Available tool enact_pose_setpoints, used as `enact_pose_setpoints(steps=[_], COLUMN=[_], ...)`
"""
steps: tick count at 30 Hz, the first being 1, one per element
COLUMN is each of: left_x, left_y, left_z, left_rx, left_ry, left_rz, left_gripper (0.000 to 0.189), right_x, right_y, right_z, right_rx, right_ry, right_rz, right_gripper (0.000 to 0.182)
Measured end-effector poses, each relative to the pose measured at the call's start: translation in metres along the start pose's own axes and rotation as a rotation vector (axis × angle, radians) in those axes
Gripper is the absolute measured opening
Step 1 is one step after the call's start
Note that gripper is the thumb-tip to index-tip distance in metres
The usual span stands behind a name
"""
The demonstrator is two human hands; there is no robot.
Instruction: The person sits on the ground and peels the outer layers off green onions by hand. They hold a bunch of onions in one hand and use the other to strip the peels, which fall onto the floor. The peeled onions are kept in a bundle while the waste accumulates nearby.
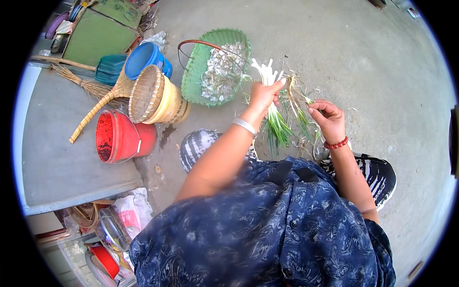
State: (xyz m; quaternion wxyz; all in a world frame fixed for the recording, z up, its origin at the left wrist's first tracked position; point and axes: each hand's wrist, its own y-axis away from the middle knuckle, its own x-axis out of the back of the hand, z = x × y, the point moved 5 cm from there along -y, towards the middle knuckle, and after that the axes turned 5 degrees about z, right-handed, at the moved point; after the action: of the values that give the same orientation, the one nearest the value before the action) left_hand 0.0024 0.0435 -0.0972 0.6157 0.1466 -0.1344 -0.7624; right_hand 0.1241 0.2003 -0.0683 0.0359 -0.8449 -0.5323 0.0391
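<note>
My left hand [264,96] is closed around a bunch of green onions [276,123], white ends pointing away from me and green leaves hanging towards my lap. A silver bracelet is on that wrist. To its right, my right hand [327,116], with a red bead bracelet, pinches a thin green and whitish plant piece [309,100] between thumb and fingers. Between and beneath the hands lie loose onion plants with roots [294,89] and scattered trimmings on the concrete floor. Just beyond my left hand stands a green woven basket [190,77] holding whitish, papery scraps [218,79].
At left are a red bucket [143,141], a cream bucket [175,104] with a wicker basket [145,93] on it, a blue bucket [143,59], a straw broom [96,107] and a teal dustpan [109,68]. Bags and pans lie at lower left.
</note>
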Motion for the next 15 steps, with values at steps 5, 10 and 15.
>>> enact_pose_setpoints(steps=[5,10,15], left_x=[-0.007,-0.012,-0.009], left_y=[0.012,0.023,0.024], left_z=[-0.016,-0.021,-0.017], left_rx=[0.344,0.418,0.363], left_ry=[0.169,0.124,0.171], left_rz=[-0.243,-0.31,-0.291], left_gripper=[0.025,0.018,0.016], right_x=[0.004,0.003,0.0], right_y=[0.013,0.019,0.024], right_z=[-0.006,-0.007,-0.001], right_rx=[-0.06,-0.068,-0.176], right_ry=[-0.104,-0.144,-0.088], right_rz=[-0.011,-0.032,-0.134], right_gripper=[0.011,0.011,0.008])
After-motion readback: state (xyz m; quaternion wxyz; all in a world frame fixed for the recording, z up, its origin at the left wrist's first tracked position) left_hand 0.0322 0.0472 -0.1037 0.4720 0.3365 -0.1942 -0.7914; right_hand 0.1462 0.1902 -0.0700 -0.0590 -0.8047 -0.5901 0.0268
